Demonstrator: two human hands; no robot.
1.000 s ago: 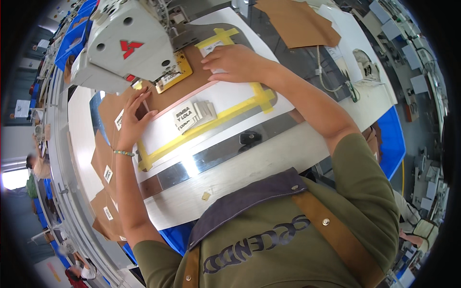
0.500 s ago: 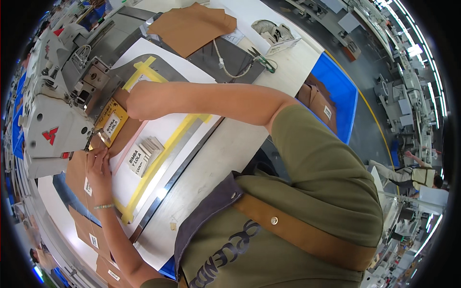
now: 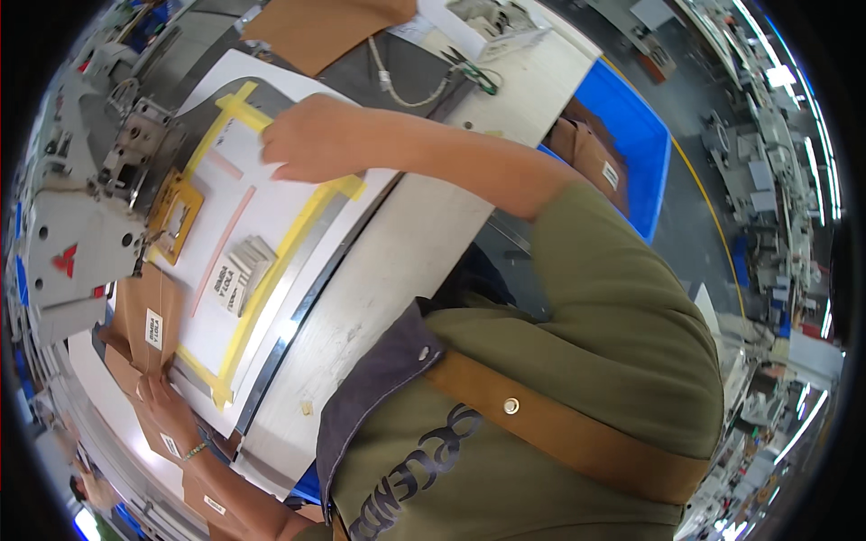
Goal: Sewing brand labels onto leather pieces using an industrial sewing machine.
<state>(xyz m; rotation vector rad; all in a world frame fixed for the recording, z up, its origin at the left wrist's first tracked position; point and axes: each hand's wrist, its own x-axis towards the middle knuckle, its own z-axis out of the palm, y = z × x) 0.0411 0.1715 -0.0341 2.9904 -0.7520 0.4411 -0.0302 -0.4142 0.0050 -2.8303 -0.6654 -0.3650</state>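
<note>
My left hand (image 3: 167, 404), with a beaded bracelet at its wrist, has its fingers closed on the lower end of a brown fabric piece (image 3: 155, 293). That piece bears a stitched white label and lies left of the white work sheet. My right hand (image 3: 311, 140) hovers over the sheet's far part, fingers curled together, nothing showing between them. Beside the sewing machine head (image 3: 77, 234) sits a yellow clamp frame (image 3: 176, 219) with an open window. A small stack of white labels (image 3: 242, 275) rests on the white sheet (image 3: 209, 332), which is edged with yellow tape.
Brown fabric pieces (image 3: 329, 32) are piled at the far end, near green-handled scissors (image 3: 474, 72) and a cord (image 3: 386, 79). A white box (image 3: 492, 22) stands behind. At the right, a blue bin (image 3: 645, 162) holds brown pieces. More labelled pieces (image 3: 203, 496) hang at lower left.
The brown piece has come out from under the yellow frame toward me, drawn by my left hand. My right hand has let go of it and moved up and right. The view has shifted slightly.
</note>
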